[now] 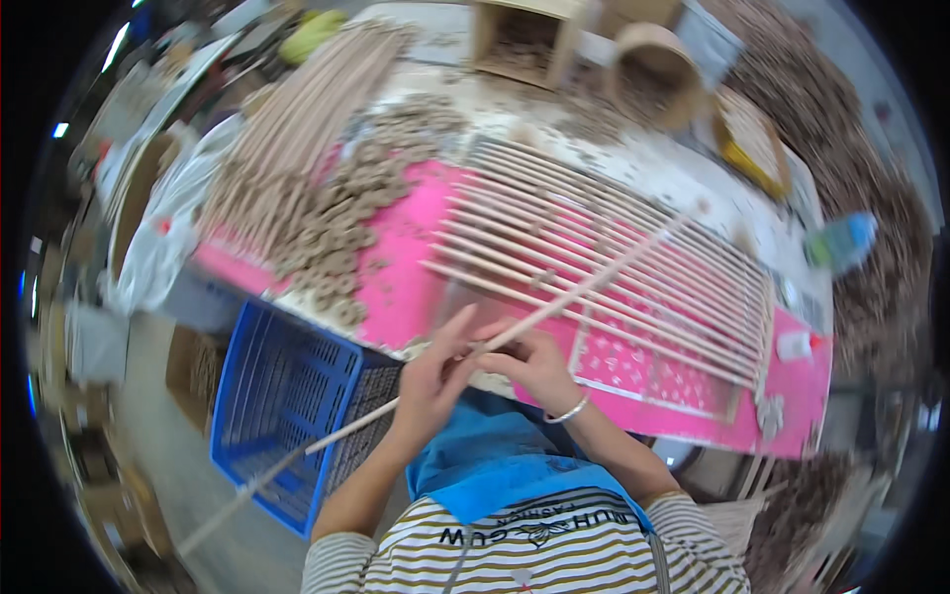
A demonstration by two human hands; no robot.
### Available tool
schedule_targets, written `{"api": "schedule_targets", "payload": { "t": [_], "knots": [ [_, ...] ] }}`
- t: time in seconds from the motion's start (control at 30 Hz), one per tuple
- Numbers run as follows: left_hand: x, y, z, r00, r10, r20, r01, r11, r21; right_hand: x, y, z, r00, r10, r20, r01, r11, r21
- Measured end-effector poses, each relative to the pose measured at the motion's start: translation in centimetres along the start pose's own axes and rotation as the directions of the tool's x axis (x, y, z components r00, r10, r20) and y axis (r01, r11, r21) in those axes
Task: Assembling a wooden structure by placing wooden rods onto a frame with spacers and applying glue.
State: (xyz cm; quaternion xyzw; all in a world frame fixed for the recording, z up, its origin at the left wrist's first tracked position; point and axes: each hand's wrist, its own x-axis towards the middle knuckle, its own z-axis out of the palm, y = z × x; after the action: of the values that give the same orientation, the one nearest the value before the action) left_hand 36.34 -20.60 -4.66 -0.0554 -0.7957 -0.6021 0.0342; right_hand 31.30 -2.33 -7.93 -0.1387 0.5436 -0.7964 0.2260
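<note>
A long, thin wooden dowel (594, 284) slants across in front of me, from the lower left up over the table. My left hand (427, 384) is closed around its middle, with the forefinger reaching upward. Just right of it, my right hand (539, 368) curls its fingers against the same dowel; its fingertips are partly hidden, and a small piece between the hands is too blurred to name. Beyond the hands, a row of parallel dowels (594, 243) lies across a frame on the pink table cover (396, 277). Small brown wooden rings (346, 203) are heaped to its left.
A bundle of loose dowels (297, 129) lies at the back left. Along the far edge stand a wooden box (522, 45) and a round tub (655, 79). A blue plastic crate (282, 406) stands below the table's left front edge. A bottle (839, 243) is at the right.
</note>
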Motion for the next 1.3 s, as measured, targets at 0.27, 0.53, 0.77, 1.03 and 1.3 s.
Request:
{"api": "schedule_targets", "payload": {
  "t": [0.27,0.53,0.77,1.03,1.3],
  "knots": [
    [-0.3,0.5,-1.1,0.993,-0.09,0.082,0.082,0.992,0.094,-0.1,-5.1,-3.7,0.973,-0.048,-0.227,0.043,0.999,-0.026],
    [-1.2,-0.5,-3.5,0.961,-0.161,0.226,0.132,0.981,0.139,-3.2,-8.7,-8.3,0.912,-0.111,-0.394,0.108,0.994,-0.03],
    [-1.4,-1.0,-2.6,0.914,-0.305,0.268,0.327,0.944,-0.042,-6.7,-8.8,-10.3,0.818,-0.179,-0.547,0.158,0.984,-0.085],
    [-0.2,0.0,0.1,0.948,-0.151,0.28,0.087,0.969,0.229,-11.1,-7.3,-12.5,0.771,-0.177,-0.612,0.19,0.981,-0.045],
    [1.5,1.1,3.7,0.947,0.027,0.32,-0.15,0.918,0.368,-16.3,-7.0,-13.9,0.776,-0.097,-0.623,0.2,0.975,0.098]
  ]
}}
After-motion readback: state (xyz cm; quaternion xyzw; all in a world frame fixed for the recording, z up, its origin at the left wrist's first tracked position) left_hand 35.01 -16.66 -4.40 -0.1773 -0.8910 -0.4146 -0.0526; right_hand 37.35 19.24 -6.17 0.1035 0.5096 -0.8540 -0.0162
